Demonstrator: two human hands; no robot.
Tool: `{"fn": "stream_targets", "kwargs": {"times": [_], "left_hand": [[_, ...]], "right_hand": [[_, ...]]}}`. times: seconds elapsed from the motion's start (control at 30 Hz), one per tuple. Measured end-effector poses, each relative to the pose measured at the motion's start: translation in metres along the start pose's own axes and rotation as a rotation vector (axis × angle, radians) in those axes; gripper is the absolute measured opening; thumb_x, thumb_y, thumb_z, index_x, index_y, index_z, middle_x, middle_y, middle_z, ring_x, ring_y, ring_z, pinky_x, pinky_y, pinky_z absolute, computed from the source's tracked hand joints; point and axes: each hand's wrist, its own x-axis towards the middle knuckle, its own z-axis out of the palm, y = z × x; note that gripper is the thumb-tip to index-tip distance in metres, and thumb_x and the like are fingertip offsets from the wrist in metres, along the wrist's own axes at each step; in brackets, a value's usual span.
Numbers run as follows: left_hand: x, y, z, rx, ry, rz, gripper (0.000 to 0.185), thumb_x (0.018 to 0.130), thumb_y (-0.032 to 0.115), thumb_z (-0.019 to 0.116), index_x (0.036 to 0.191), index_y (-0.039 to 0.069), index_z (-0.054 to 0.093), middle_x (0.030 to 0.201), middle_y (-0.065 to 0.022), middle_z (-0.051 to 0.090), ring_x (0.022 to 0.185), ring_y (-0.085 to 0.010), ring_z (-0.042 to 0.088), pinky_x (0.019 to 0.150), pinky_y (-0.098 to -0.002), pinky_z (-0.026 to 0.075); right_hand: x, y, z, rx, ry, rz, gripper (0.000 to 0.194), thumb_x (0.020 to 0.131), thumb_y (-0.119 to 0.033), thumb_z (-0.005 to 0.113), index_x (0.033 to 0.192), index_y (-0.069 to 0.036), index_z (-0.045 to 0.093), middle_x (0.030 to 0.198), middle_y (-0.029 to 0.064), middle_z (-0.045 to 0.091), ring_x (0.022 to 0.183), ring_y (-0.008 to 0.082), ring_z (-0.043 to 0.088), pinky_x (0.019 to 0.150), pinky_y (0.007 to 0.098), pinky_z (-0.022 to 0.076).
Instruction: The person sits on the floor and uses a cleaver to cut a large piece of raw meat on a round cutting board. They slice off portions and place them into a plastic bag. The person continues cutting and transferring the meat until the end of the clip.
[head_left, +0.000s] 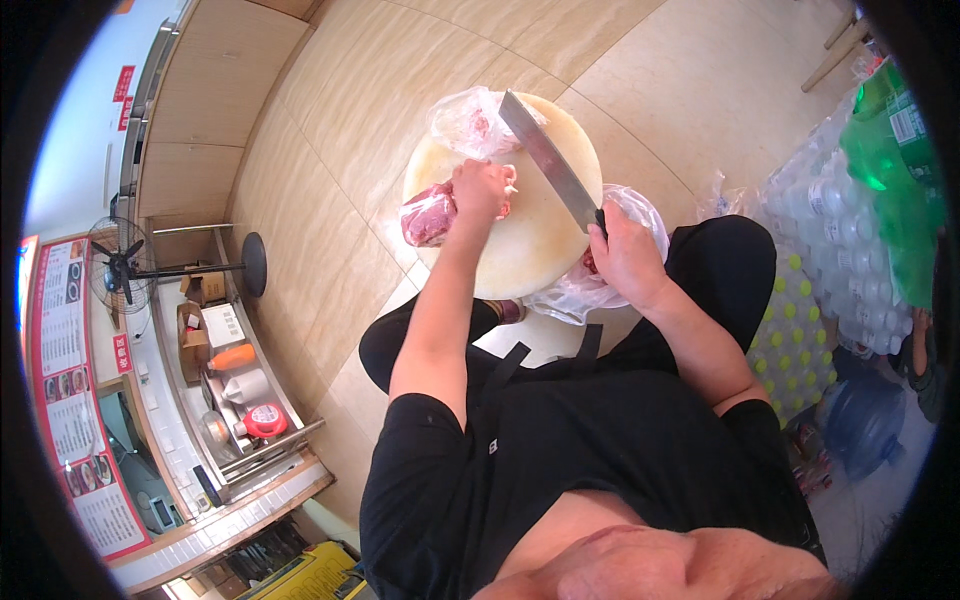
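Observation:
A large piece of raw meat (429, 217) lies at the left side of a round, pale chopping board (536, 255). My left hand (482, 187) grips its right end, where bone or fat shows by the fingers. In my right hand (628, 251) is the black handle of a cleaver (551, 161); its long blade slants up and left above the board, apart from the meat. A clear plastic bag (461, 124) with some meat rests on the board's far edge. Another plastic bag (566, 300), with reddish meat, is at the near right of the board, partly hidden by my right hand.
My bent knees flank the board, which stands low over the tiled floor (337, 142). Packed bottles (832, 217) and a blue water jug (866, 424) are at right. A black fan (120, 266) and a shelf unit holding an orange bottle (232, 358) stand at left. Part of another person's arm (920, 341) shows at far right.

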Motion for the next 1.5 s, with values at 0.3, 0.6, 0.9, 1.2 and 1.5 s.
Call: {"fn": "stream_targets", "kwargs": {"times": [0.3,0.6,0.9,1.2,1.5], "left_hand": [[-0.017,0.050,0.027,0.238,0.195,0.013,0.015,0.083,0.024,0.063,0.085,0.010,0.069,0.087,-0.0042,0.063,0.091,-0.0245,0.057,0.078,-0.0418,0.043],[-0.060,-0.006,-0.015,-0.957,0.593,-0.422,0.007,0.087,0.001,0.062,0.090,0.004,0.068,0.077,-0.0106,0.069,0.070,-0.0212,0.068,0.059,-0.0343,0.052],[-0.101,0.004,-0.034,-1.970,0.271,-0.431,0.017,0.096,0.015,0.059,0.102,-0.001,0.060,0.083,-0.0128,0.068,0.072,-0.0238,0.070,0.065,-0.0341,0.059],[-0.119,0.070,0.063,-0.654,0.592,-0.081,0.049,0.069,-0.016,0.057,0.113,0.003,0.056,0.109,-0.0174,0.057,0.100,-0.0326,0.056,0.087,-0.0400,0.048],[-0.131,-0.025,0.014,-0.224,0.679,-0.169,0.061,0.068,-0.005,0.065,0.127,0.005,0.051,0.131,-0.0168,0.051,0.126,-0.0356,0.044,0.106,-0.0513,0.033]], "right_hand": [[0.000,0.000,0.000,-0.015,0.010,-0.031,0.016,0.089,-0.014,0.058,0.094,-0.001,0.050,0.078,0.0267,0.062,0.078,0.0462,0.061,0.070,0.0533,0.0493],[-0.003,0.002,0.003,0.034,-0.007,-0.052,0.017,0.090,-0.015,0.058,0.094,-0.001,0.050,0.074,0.0258,0.062,0.075,0.0457,0.062,0.070,0.0529,0.0488],[-0.005,0.004,0.007,0.010,-0.019,-0.062,0.019,0.089,-0.016,0.059,0.097,-0.001,0.052,0.078,0.0269,0.063,0.077,0.0465,0.061,0.074,0.0520,0.0489],[-0.005,0.004,0.007,-0.017,-0.041,-0.016,0.020,0.088,-0.015,0.061,0.095,0.001,0.052,0.079,0.0274,0.063,0.079,0.0472,0.061,0.072,0.0525,0.0489],[-0.006,0.007,0.006,0.029,-0.011,-0.048,0.019,0.088,-0.015,0.061,0.094,0.001,0.052,0.079,0.0278,0.062,0.078,0.0467,0.061,0.070,0.0525,0.0483]]}}
